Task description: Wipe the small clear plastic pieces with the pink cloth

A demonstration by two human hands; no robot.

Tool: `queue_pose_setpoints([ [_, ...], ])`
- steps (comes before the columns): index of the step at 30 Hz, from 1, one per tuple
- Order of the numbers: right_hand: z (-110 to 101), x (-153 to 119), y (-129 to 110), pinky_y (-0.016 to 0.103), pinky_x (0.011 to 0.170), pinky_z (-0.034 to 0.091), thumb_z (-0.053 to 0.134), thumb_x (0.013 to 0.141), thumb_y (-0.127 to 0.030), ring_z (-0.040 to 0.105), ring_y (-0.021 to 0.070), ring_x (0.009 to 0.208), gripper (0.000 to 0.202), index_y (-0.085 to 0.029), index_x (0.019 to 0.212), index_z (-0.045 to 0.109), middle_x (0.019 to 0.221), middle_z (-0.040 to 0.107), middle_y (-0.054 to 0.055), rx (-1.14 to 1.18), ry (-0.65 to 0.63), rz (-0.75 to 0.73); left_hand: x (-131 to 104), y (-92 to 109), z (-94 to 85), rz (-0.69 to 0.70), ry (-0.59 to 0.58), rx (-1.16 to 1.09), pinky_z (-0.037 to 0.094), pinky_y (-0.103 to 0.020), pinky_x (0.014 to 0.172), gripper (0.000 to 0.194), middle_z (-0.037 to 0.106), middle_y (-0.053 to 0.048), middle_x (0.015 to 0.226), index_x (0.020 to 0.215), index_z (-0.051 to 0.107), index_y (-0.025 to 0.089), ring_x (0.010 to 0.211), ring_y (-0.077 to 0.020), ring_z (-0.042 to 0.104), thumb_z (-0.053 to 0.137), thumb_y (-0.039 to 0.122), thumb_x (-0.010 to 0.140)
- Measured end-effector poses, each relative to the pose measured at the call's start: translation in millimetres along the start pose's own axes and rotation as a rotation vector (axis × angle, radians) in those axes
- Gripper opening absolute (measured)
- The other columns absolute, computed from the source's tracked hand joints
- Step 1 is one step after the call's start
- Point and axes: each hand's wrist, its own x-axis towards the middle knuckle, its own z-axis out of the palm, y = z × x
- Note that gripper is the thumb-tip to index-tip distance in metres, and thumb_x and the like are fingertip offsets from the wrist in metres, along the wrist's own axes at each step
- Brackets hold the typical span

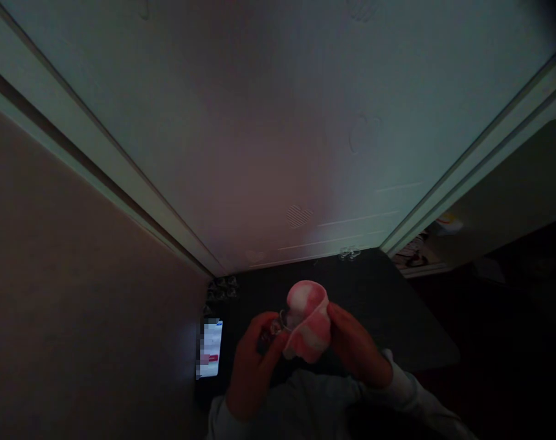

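In the dim head view, my right hand (356, 345) is closed on the side of a pink and white soft-looking cloth (311, 327). The cloth is bunched into a cup shape, with its opening facing up and left. My left hand (254, 354) grips a small clear glass-like piece (276, 329) with a round rim. That rim touches or overlaps the cloth's left edge; which of the two, I cannot tell. Both hands are above a dark tabletop (268, 284), near its front edge.
Left of my hands lies a lit phone (211, 347). Several small clear pieces (222, 287) stand at the back left, and other clear pieces (350, 253) at the back right. A pale panel (278, 153) with heart shapes rises behind, and a wall (98, 275) borders the left.
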Motion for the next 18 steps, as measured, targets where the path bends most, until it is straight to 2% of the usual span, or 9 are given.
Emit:
queue_pose_setpoints([
  [3,1.5,-2.8,0.8,0.031,0.068,0.048,0.065,0.073,-0.052,0.058,0.0199,0.071,0.034,-0.018,0.074,0.068,0.07,0.065,0.002,-0.048,-0.078,0.014,0.4,5.5,4.4,0.011,-0.017,-0.021,0.046,-0.029,0.072,0.023,0.065,-0.004,0.091,0.101,0.059,0.019,0.082,-0.0193,0.059,0.058,0.031,0.082],
  [7,0.6,-7.5,0.1,0.028,0.072,0.047,0.061,0.08,-0.043,0.058,0.0193,0.079,0.024,-0.021,0.086,0.068,0.08,0.066,0.002,-0.178,-0.157,-0.034,1.2,12.6,8.6,0.008,-0.056,-0.023,0.046,-0.029,0.071,0.022,0.065,-0.003,0.089,0.101,0.06,0.019,0.079,-0.0187,0.06,0.057,0.029,0.082],
  [13,-3.2,-7.8,2.2,0.028,0.067,0.047,0.058,0.082,-0.042,0.057,0.0193,0.074,0.022,-0.023,0.085,0.067,0.078,0.064,0.002,-0.251,-0.136,-0.075,0.4,13.7,8.8,-0.001,-0.083,0.02,0.047,-0.029,0.069,0.021,0.066,-0.005,0.088,0.098,0.062,0.018,0.078,-0.0198,0.06,0.058,0.029,0.08],
  [18,-5.6,-6.7,3.1,0.029,0.076,0.045,0.057,0.084,-0.039,0.057,0.0194,0.083,0.018,-0.024,0.087,0.068,0.087,0.061,0.002,-0.203,-0.184,-0.17,-0.5,9.7,9.6,0.015,-0.07,0.069,0.047,-0.031,0.073,0.023,0.067,-0.006,0.093,0.101,0.063,0.019,0.082,-0.0212,0.061,0.059,0.026,0.079],
])
